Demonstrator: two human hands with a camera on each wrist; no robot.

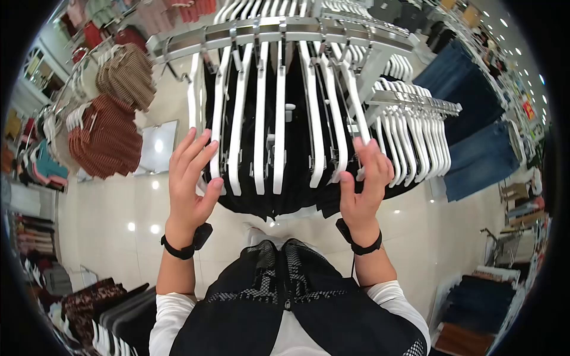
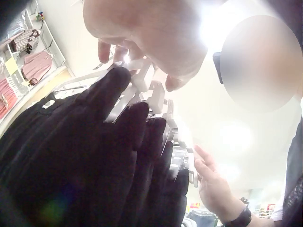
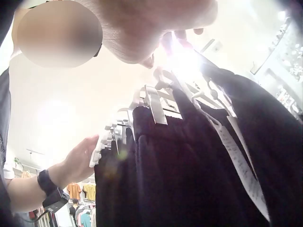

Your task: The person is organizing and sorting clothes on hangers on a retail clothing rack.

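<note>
Presently, black waistbanded garments (image 3: 189,170) hang from white clip hangers (image 1: 280,118) on 1 silver rail (image 1: 301,26), between the person's 2 hands. The left hand (image 1: 193,178) is at the row's left side, fingers extended, thumb spread apart by a hanger end. The right hand (image 1: 365,184) touches the right side, thumb and fingers apart. Blue denim garments (image 1: 484,163) hang further right; 1 rust-coloured striped garment (image 1: 110,139) hangs to the left.

We count 1 left hand (image 1: 193,172), 1 right hand (image 1: 365,181), 2 wristbands (image 1: 178,252), 2 sleeves (image 1: 171,320) and at least 6 white hangers (image 1: 279,118).
</note>
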